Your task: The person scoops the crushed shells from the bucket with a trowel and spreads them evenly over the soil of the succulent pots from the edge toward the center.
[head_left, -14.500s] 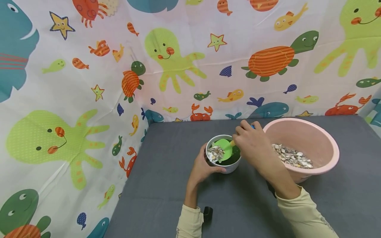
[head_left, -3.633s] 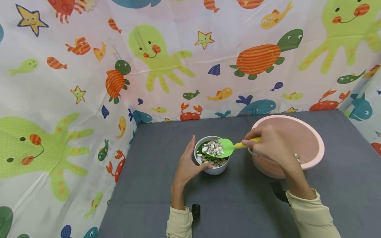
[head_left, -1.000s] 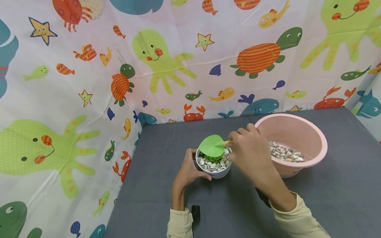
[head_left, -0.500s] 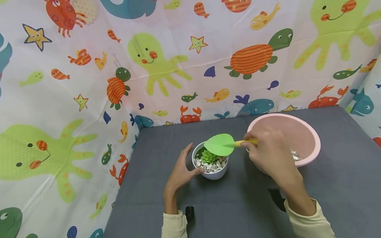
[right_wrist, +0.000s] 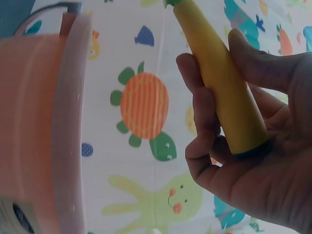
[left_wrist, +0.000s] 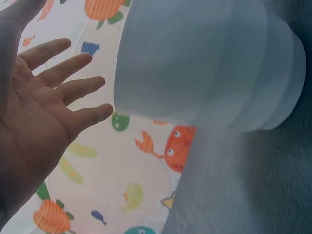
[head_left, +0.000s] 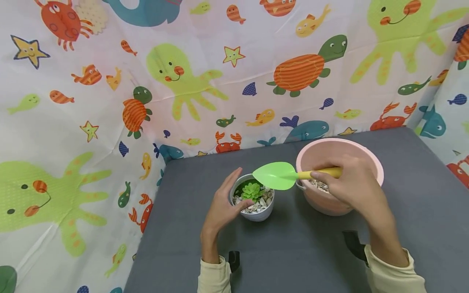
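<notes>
A small white pot point(head_left: 258, 216) stands on the grey table; in it a green succulent point(head_left: 252, 192) sits among pale shell-like pebbles point(head_left: 261, 205). My left hand point(head_left: 221, 209) is spread at the pot's left side, thumb over the near rim. In the left wrist view, the straight fingers point(left_wrist: 80, 90) of this hand are apart from each other, the lowest fingertip right at the pot's rim. My right hand point(head_left: 353, 183) grips the yellow handle of a garden trowel point(head_left: 277, 176), fingers curled round it in the right wrist view. Its green blade carries nothing and points left, between pot and basin.
A pink basin point(head_left: 329, 205) stands to the right of the pot, below my right hand, with more shell-like pebbles point(head_left: 318, 185) inside. A patterned sea-animal curtain point(head_left: 205, 61) rises behind and left of the table point(head_left: 183, 228).
The trowel first tipped and carried pebbles over the pot; now it is bare and has moved right, over the basin's edge. Pebbles now surround the succulent. My left hand's fingers have spread away.
</notes>
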`<state>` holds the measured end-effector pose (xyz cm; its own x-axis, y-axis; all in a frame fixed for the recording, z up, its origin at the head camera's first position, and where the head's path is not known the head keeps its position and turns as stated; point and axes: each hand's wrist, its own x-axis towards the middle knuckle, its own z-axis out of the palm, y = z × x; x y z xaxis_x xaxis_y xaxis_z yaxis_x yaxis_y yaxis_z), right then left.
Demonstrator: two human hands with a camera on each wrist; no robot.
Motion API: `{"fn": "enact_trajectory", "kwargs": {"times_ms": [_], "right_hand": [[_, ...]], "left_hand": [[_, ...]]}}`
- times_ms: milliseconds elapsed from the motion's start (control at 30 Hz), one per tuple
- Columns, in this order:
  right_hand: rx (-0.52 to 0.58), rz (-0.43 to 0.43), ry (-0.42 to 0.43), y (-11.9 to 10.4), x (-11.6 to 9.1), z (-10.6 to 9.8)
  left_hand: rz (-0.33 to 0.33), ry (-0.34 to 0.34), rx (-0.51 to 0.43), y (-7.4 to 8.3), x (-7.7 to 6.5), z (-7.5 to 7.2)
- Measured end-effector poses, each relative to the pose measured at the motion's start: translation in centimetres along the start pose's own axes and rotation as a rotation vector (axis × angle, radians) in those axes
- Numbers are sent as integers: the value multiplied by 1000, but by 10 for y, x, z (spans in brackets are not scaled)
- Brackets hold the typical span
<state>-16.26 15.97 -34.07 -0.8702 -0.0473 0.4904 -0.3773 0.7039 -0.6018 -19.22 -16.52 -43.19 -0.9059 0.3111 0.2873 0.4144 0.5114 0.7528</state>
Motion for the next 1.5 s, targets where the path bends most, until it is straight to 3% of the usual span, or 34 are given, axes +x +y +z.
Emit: {"fn": "enact_trajectory", "kwargs": {"times_ms": [400, 833, 1233, 1500], "right_hand": [[16, 116, 12, 21, -7, -26], [-54, 259, 24, 43, -15, -55], [-146, 335, 48, 61, -17, -72], [-194, 357, -12, 82, -15, -70]], "left_hand": [[93, -31, -7, 16, 16, 16], [112, -123, 15, 30, 36, 45], [164, -197, 13, 42, 50, 69], [167, -216, 28, 52, 56, 89]]}}
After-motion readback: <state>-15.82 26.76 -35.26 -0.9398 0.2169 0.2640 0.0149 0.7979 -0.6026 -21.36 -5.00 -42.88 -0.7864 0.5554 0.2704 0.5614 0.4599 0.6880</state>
